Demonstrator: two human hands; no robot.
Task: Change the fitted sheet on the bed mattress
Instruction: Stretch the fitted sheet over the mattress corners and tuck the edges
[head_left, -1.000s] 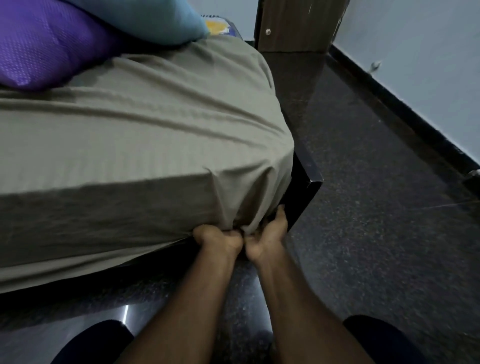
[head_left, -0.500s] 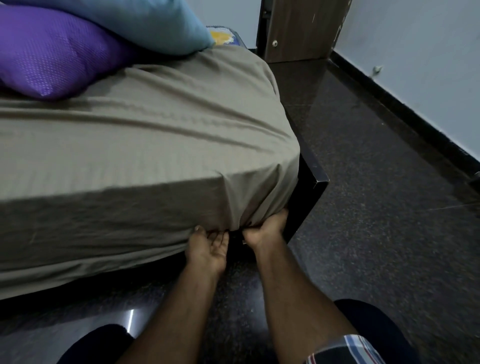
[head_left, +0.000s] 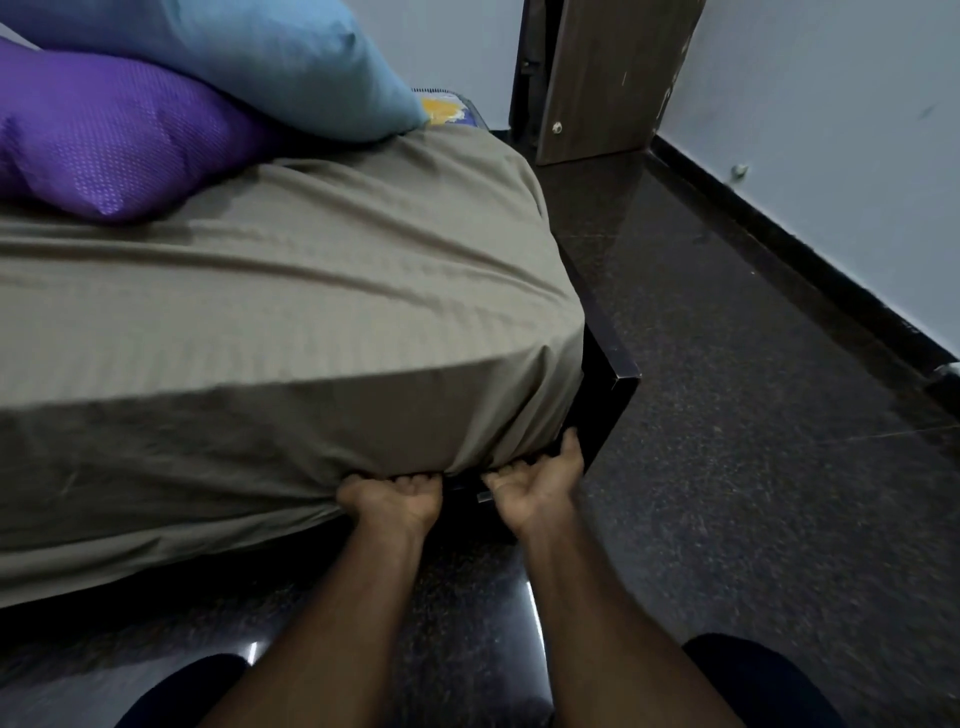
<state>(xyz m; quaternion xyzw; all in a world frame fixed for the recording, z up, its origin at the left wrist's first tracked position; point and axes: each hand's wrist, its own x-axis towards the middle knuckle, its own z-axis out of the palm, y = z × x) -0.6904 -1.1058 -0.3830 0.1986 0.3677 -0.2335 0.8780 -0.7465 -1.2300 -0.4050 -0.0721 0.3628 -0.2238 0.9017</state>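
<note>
An olive-grey fitted sheet (head_left: 291, 322) covers the mattress and wraps its near right corner. Both hands are palm up under that corner's lower edge. My left hand (head_left: 392, 496) has its fingers curled up into the sheet's hem, and its fingertips are hidden by the cloth. My right hand (head_left: 537, 480) is just to the right, with fingers tucked under the gathered corner and the thumb up beside the dark bed frame (head_left: 610, 384). A strip of patterned mattress (head_left: 447, 109) shows at the far corner.
A purple pillow (head_left: 104, 135) and a light blue pillow (head_left: 291, 57) lie at the bed's far left. A brown door (head_left: 602, 78) stands at the back. Dark polished floor (head_left: 753, 467) runs along the right to a pale wall with black skirting. My knees are at the bottom.
My left hand went from a fist at the hem, opened palm up, and now has its fingers curled under the sheet's edge. My right hand stayed at the corner. The view tilted up a little.
</note>
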